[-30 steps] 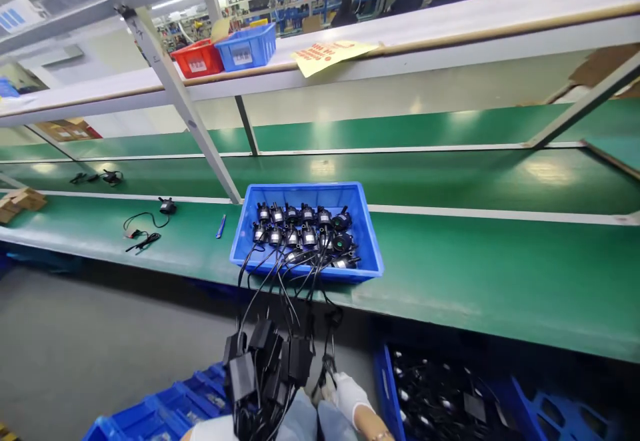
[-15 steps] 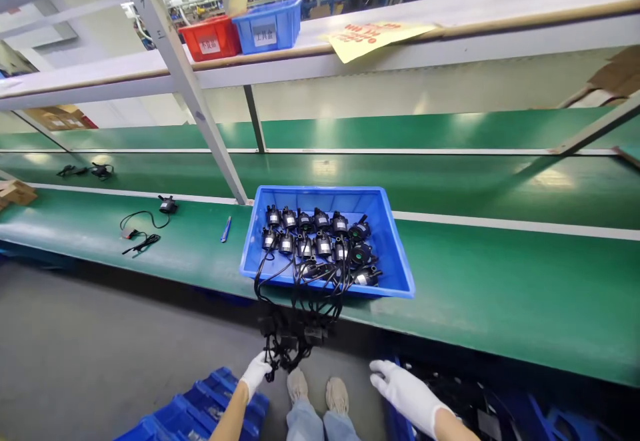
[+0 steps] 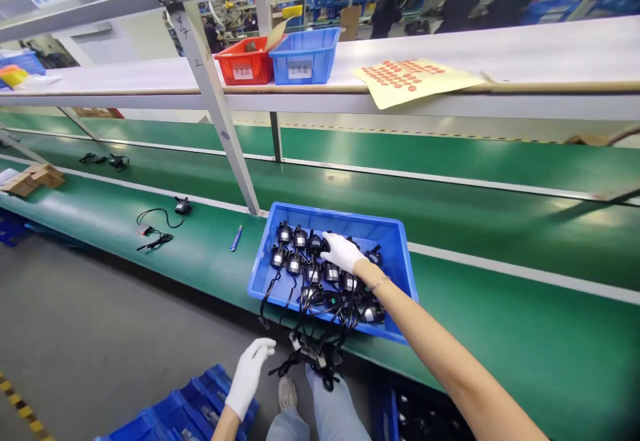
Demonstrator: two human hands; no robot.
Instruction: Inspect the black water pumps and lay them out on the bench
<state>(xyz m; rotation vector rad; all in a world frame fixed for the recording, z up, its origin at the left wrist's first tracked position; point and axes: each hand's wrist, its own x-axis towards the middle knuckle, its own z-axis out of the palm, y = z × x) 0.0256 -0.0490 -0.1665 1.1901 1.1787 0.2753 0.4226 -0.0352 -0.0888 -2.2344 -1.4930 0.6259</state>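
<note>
In the blue bin [image 3: 407,274] sit rows of small black pumps [image 3: 295,264] with white labels. Their black cables [image 3: 320,354] hang over the front edge in a tangled bunch with plugs at the ends. My right hand [image 3: 341,252], in a white glove, reaches into the bin from the right. Its thumb and fingers close about a pump in the back row; the palm covers some of the pumps. Just left of the hanging cables, my left hand [image 3: 249,374], also gloved, has its fingers stretched out and holds nothing.
A blue cutter knife [image 3: 236,238] and a single pump [image 3: 183,206] with its cable lie left of the bin on the green bench [image 3: 480,301]. Red [image 3: 245,64] and blue boxes [image 3: 306,58] stand on the shelf above. Blue crates [image 3: 185,404] are on the floor.
My right hand has swung from beside the bin into it, onto the pumps. My left hand has let go of the cable bunch. The view has tilted up slightly.
</note>
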